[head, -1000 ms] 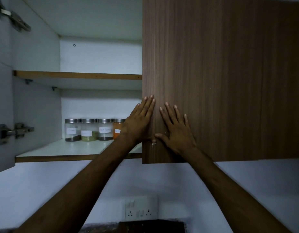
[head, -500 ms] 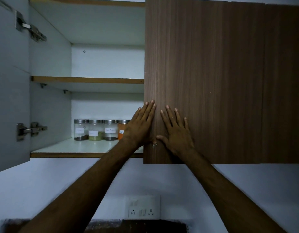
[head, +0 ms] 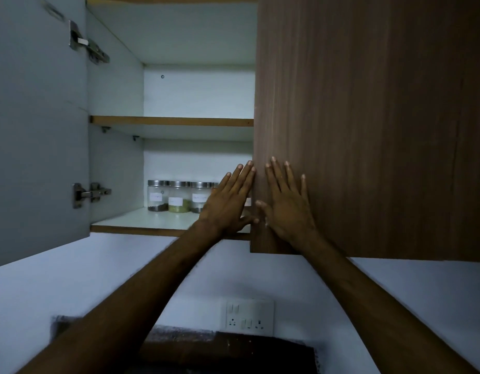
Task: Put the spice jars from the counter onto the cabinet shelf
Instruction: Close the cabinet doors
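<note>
Several glass spice jars with steel lids stand in a row at the back of the lower cabinet shelf (head: pixel 142 221): a dark-filled jar (head: pixel 157 196), a green-filled jar (head: pixel 178 197) and a third jar (head: pixel 199 197). My left hand (head: pixel 228 199) partly hides the jars further right. It is held flat with fingers apart, at the left edge of the closed brown door (head: pixel 368 117). My right hand (head: pixel 287 203) lies flat on that door, fingers spread. Neither hand holds anything.
The left cabinet door (head: pixel 36 130) hangs open, its grey inside and two hinges facing me. An upper shelf (head: pixel 171 120) is bare. Below are a white wall, a switch and socket plate (head: pixel 247 317) and a dark counter (head: pixel 220 349).
The view has drifted so the cabinet sits further right in the frame. My left hand now covers the orange-filled jar. Both hands stay flat at the brown door's edge.
</note>
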Action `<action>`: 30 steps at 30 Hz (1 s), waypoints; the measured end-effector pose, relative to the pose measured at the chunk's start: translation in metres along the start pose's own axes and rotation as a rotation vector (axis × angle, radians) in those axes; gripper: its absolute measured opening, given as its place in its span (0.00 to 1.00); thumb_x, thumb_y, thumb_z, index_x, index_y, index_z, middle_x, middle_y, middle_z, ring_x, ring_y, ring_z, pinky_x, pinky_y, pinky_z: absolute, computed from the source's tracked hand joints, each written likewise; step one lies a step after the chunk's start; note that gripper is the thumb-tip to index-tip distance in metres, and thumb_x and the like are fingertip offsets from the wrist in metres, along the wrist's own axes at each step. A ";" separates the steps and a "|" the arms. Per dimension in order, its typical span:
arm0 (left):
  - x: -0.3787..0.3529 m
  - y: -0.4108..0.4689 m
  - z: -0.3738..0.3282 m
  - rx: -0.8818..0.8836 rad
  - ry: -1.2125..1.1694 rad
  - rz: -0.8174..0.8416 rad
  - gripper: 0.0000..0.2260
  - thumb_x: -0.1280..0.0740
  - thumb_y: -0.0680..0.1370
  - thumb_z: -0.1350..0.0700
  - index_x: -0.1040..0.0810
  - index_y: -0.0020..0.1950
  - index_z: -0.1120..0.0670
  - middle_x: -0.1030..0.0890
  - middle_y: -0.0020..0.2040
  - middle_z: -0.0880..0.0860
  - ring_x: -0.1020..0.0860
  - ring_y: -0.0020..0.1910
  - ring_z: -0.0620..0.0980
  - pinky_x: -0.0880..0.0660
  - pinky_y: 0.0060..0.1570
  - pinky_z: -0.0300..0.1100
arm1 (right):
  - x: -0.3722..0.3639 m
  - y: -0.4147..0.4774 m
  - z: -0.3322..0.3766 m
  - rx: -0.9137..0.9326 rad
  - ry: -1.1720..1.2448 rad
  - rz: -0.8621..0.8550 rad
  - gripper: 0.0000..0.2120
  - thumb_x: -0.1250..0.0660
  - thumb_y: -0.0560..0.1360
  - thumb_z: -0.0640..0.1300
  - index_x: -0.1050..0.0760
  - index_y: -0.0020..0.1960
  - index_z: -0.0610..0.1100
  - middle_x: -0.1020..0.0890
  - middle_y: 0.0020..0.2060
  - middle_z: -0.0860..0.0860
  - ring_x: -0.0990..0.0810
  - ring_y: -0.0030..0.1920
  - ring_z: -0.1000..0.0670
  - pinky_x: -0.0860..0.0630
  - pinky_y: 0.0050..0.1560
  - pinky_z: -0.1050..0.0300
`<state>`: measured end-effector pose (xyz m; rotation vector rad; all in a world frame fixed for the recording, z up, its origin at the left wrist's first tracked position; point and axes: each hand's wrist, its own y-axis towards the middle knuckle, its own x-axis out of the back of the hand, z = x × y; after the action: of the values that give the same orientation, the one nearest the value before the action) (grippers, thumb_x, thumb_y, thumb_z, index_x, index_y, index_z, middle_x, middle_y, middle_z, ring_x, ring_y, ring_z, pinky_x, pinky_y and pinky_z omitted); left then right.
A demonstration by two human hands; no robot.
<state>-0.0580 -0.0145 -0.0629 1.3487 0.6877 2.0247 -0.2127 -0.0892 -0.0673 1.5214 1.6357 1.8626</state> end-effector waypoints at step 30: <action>0.370 -0.392 0.315 0.185 0.801 0.082 0.29 0.53 0.83 0.44 0.55 0.80 0.55 0.54 0.81 0.51 0.53 0.80 0.51 0.49 0.78 0.49 | 0.188 -0.048 0.570 0.431 0.579 -0.203 0.48 0.47 0.75 0.71 0.60 0.79 0.40 0.59 0.80 0.45 0.61 0.79 0.46 0.59 0.77 0.44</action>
<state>0.2023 0.5498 0.0002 0.6095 1.1933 2.6196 0.1354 0.4009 -0.1005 0.9132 2.4717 2.0418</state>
